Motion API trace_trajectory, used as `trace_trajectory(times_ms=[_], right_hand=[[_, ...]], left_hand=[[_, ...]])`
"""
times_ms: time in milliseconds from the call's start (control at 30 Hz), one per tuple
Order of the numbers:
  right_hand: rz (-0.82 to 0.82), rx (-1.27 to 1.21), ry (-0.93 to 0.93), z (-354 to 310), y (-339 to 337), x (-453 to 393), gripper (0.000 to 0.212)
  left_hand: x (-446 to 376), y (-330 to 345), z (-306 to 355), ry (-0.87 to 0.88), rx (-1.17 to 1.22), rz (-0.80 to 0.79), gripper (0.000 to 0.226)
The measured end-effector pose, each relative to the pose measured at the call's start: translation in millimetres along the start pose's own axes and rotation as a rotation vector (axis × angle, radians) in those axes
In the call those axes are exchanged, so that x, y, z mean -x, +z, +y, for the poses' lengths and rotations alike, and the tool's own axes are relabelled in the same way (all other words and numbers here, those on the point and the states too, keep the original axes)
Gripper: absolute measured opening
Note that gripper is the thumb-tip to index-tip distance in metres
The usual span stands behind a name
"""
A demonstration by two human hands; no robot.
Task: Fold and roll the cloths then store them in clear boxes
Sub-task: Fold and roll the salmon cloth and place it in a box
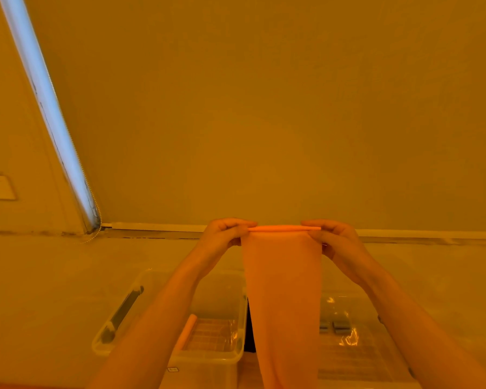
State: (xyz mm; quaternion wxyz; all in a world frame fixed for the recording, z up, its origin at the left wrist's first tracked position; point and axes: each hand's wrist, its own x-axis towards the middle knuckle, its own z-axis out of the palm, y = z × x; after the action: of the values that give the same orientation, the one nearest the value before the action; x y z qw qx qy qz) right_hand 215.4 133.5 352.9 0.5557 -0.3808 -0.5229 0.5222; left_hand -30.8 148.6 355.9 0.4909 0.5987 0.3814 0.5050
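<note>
Two hands holding an orange cloth up by its top edge, above two clear boxes.

Head view: at centre frame, the left hand (225,233) and right hand (334,240) are each pinching one top corner of the cloth (284,290) between curled fingers and thumb. The top edge is running level from left to right between them, both hands equally near it. The cloth's long axis is hanging straight down toward the lower edge of the frame. Below, the left clear box (163,279) is holding a rolled orange cloth (187,331); the right clear box (357,343) is sitting just beside it, partly hidden behind the hanging cloth.
</note>
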Motion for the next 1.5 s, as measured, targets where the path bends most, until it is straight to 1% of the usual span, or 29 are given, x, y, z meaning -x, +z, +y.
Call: trace_trajectory(times_ms=[100, 200, 300, 367, 433, 500, 567, 700, 767, 833, 900, 1000, 1067, 1133, 1167, 1267, 1367, 1500], right_hand=[[0.017, 0.023, -0.017, 0.7, 1.4, 1.0, 0.014], [0.033, 0.062, -0.029, 3.1, 0.1, 1.4, 0.017], [0.021, 0.09, -0.014, 4.7, -2.5, 1.0, 0.025], [0.034, 0.122, -0.013, 5.0, -2.4, 1.0, 0.018], [0.043, 0.144, -0.023, 4.9, -1.1, 1.8, 0.01], [0.046, 0.178, -0.032, 4.9, -0.3, 2.8, 0.01], [0.034, 0.184, -0.036, 4.5, -1.0, 4.5, 0.01], [0.022, 0.08, -0.029, 3.2, -2.6, 6.2, 0.015], [0.023, 0.031, -0.016, 2.6, -2.8, 5.6, 0.017], [0.018, 0.012, -0.004, 2.1, -2.0, 4.9, 0.018], [0.03, 0.013, 0.002, 2.9, -1.1, 3.6, 0.015], [0.059, 0.047, -0.005, 4.1, -0.2, 1.7, 0.011], [0.053, 0.067, -0.006, 5.8, -1.9, 1.1, 0.017], [0.045, 0.078, 0.006, 6.8, -3.3, 1.0, 0.026], [0.05, 0.086, 0.009, 7.5, -3.4, 0.9, 0.026], [0.066, 0.096, 0.004, 9.1, -1.2, 0.7, 0.016], [0.059, 0.149, -0.007, 9.2, 0.6, 1.0, 0.01], [0.026, 0.193, -0.017, 8.7, -0.1, 3.7, 0.01]], left_hand=[[-0.5, -2.3, -2.6, 0.039, -0.102, 0.0, 0.019], [-0.8, -5.2, -4.2, 0.042, -0.154, -0.004, 0.023], [0.2, -6.1, -3.7, 0.017, -0.195, 0.03, 0.012], [0.6, -4.5, -3.2, 0.009, -0.218, 0.038, 0.01], [2.0, -2.4, -3.1, 0.007, -0.219, 0.021, 0.009], [3.3, -2.0, -4.5, 0.006, -0.201, 0.01, 0.009], [4.7, -2.3, -4.7, 0.005, -0.167, 0.022, 0.013], [3.8, -1.3, -3.8, -0.026, -0.068, 0.029, 0.023], [4.0, 0.2, -2.2, -0.039, -0.035, 0.026, 0.02], [4.3, 1.1, -1.0, -0.024, -0.06, 0.029, 0.014], [3.7, 0.7, -1.2, -0.003, -0.112, 0.044, 0.013], [2.0, -1.9, -3.3, 0.019, -0.148, 0.037, 0.02], [2.2, -3.3, -3.5, 0.017, -0.17, 0.034, 0.021], [2.3, -5.1, -4.5, 0.01, -0.187, 0.043, 0.015], [2.4, -5.2, -4.3, 0.008, -0.198, 0.046, 0.013], [1.9, -4.6, -4.3, 0.009, -0.253, 0.038, 0.009], [3.3, -2.1, -2.6, -0.024, -0.295, -0.01, 0.003], [6.2, -2.3, -4.5, -0.012, -0.268, 0.0, 0.009]])
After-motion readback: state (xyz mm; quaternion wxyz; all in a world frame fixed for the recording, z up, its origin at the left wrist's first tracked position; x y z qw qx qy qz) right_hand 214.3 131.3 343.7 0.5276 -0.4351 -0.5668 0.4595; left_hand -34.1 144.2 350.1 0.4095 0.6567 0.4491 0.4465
